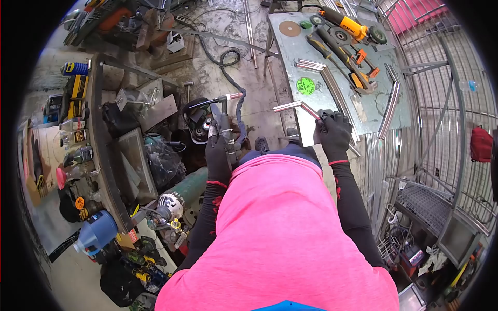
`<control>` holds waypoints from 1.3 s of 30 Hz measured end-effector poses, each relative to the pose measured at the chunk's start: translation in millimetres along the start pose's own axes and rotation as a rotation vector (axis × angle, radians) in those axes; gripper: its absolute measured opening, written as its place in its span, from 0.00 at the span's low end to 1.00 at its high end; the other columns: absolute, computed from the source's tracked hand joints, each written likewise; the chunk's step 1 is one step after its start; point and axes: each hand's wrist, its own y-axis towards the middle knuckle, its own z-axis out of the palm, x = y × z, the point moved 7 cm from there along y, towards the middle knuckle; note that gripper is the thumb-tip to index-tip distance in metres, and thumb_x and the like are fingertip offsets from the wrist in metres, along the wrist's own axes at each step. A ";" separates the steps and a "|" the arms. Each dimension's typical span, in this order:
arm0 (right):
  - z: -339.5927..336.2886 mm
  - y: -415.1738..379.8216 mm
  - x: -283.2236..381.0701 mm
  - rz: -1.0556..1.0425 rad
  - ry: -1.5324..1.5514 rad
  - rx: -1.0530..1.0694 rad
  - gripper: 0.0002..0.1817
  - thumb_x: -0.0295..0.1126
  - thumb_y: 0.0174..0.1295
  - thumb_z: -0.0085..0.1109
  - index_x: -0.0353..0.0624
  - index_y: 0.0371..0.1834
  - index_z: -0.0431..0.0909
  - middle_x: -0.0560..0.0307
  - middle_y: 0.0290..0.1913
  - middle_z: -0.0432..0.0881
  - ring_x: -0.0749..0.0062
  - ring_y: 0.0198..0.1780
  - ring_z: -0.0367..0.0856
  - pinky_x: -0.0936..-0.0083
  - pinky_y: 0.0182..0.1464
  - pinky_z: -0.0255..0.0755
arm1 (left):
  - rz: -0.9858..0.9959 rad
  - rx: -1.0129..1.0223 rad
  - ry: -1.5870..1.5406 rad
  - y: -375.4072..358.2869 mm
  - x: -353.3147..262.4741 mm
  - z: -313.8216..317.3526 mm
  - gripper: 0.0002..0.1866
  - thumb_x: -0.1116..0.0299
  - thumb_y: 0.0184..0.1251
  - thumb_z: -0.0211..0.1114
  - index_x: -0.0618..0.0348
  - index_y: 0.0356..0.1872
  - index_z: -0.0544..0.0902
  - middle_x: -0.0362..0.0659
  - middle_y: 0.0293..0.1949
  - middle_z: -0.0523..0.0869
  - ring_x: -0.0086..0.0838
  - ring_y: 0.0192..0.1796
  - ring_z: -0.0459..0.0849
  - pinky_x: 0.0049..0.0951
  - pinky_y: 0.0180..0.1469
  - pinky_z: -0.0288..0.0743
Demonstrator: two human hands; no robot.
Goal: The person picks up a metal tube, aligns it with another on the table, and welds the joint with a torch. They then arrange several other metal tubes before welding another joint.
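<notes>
My right hand (333,135), in a black glove, is closed on one end of a bent, shiny metal tube (296,105). It is over the near edge of a metal-topped table (290,57). More bent metal tubes (390,106) lie on that table, and a round green disc (305,86) is just beyond the hand. My left hand (218,155), also black-gloved, is at a dark metal fixture (224,124) left of my body. Its fingers look closed, but what they hold is not clear. A torch-like tool (220,99) with a dark hose lies just beyond it.
A yellow angle grinder (346,23), a brown disc (289,28) and orange-tipped clamps (358,80) lie on the table. A green gas cylinder (189,189) stands by my left arm. A cluttered bench (96,129) runs along the left. Metal racks (451,103) flank the right.
</notes>
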 end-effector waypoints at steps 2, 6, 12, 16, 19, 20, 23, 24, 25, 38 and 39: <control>-2.5 -1.2 -2.6 0.009 0.030 0.009 0.14 0.42 0.68 0.69 0.51 0.51 0.91 0.46 0.49 0.88 0.43 0.52 0.85 0.49 0.57 0.74 | 0.069 0.020 0.039 10.3 8.5 -4.1 0.14 0.61 0.82 0.65 0.57 0.59 0.81 0.44 0.38 0.88 0.29 0.29 0.86 0.37 0.27 0.86; 7.8 -2.3 -3.2 -0.022 0.058 0.069 0.16 0.41 0.67 0.70 0.50 0.55 0.89 0.45 0.50 0.88 0.42 0.56 0.84 0.48 0.62 0.75 | 0.069 0.102 0.114 6.7 4.0 9.4 0.14 0.63 0.84 0.63 0.62 0.58 0.82 0.45 0.42 0.88 0.27 0.32 0.88 0.36 0.30 0.88; 6.1 0.7 5.9 -0.062 0.127 0.041 0.14 0.42 0.66 0.71 0.48 0.50 0.91 0.47 0.50 0.88 0.43 0.55 0.84 0.47 0.60 0.75 | 0.327 0.283 0.464 -0.2 -20.9 45.1 0.13 0.65 0.86 0.58 0.65 0.56 0.84 0.43 0.42 0.88 0.23 0.38 0.90 0.28 0.35 0.88; 5.7 -0.3 6.7 -0.034 0.125 -0.089 0.13 0.39 0.61 0.73 0.51 0.48 0.91 0.53 0.47 0.88 0.49 0.54 0.84 0.50 0.62 0.73 | -0.001 0.264 0.361 -1.3 -15.8 59.9 0.21 0.69 0.82 0.63 0.65 0.70 0.80 0.41 0.51 0.89 0.20 0.48 0.84 0.25 0.52 0.78; 7.9 10.2 -4.4 0.019 0.101 -0.019 0.13 0.39 0.61 0.74 0.53 0.48 0.91 0.54 0.48 0.87 0.50 0.55 0.83 0.51 0.62 0.73 | 0.005 0.239 0.418 -3.0 -24.4 81.2 0.20 0.68 0.82 0.63 0.65 0.68 0.81 0.41 0.49 0.90 0.21 0.43 0.86 0.25 0.46 0.80; 5.8 13.4 -5.7 -0.012 0.120 -0.015 0.13 0.39 0.61 0.74 0.52 0.49 0.91 0.53 0.49 0.87 0.49 0.55 0.83 0.51 0.61 0.73 | -0.051 0.214 0.376 -6.2 -26.4 86.7 0.18 0.67 0.82 0.63 0.64 0.67 0.82 0.41 0.47 0.90 0.22 0.40 0.87 0.26 0.42 0.82; 4.7 17.4 -16.7 -0.076 0.172 0.003 0.14 0.39 0.62 0.73 0.51 0.49 0.91 0.53 0.51 0.87 0.49 0.55 0.83 0.51 0.61 0.73 | -0.123 0.146 0.362 -12.7 -31.0 101.3 0.16 0.65 0.83 0.63 0.63 0.63 0.83 0.42 0.45 0.90 0.23 0.34 0.88 0.27 0.36 0.83; 3.1 17.3 -17.4 -0.116 0.199 0.012 0.14 0.39 0.62 0.73 0.50 0.49 0.91 0.53 0.52 0.87 0.49 0.55 0.83 0.51 0.60 0.73 | -0.135 0.111 0.383 -15.0 -31.2 101.2 0.16 0.64 0.83 0.63 0.62 0.61 0.83 0.43 0.45 0.90 0.24 0.32 0.88 0.28 0.33 0.84; 2.0 18.6 -19.9 -0.116 0.212 0.021 0.14 0.39 0.62 0.73 0.50 0.49 0.91 0.53 0.52 0.87 0.49 0.55 0.83 0.51 0.60 0.73 | -0.140 0.096 0.388 -15.6 -31.6 102.5 0.16 0.64 0.83 0.63 0.62 0.61 0.83 0.43 0.45 0.90 0.24 0.32 0.88 0.28 0.33 0.84; 2.7 43.7 -11.3 -0.210 0.373 0.118 0.17 0.41 0.67 0.72 0.46 0.54 0.88 0.47 0.58 0.86 0.44 0.59 0.83 0.48 0.60 0.75 | -0.291 0.079 0.543 -33.3 -26.9 140.5 0.18 0.57 0.83 0.65 0.63 0.59 0.82 0.45 0.47 0.92 0.25 0.35 0.89 0.29 0.34 0.82; 3.7 45.4 -10.5 -0.210 0.378 0.123 0.17 0.41 0.67 0.72 0.46 0.54 0.88 0.47 0.58 0.86 0.44 0.59 0.83 0.48 0.60 0.75 | -0.300 0.076 0.558 -33.9 -26.8 141.5 0.19 0.57 0.83 0.65 0.63 0.59 0.81 0.45 0.47 0.91 0.25 0.35 0.88 0.29 0.34 0.81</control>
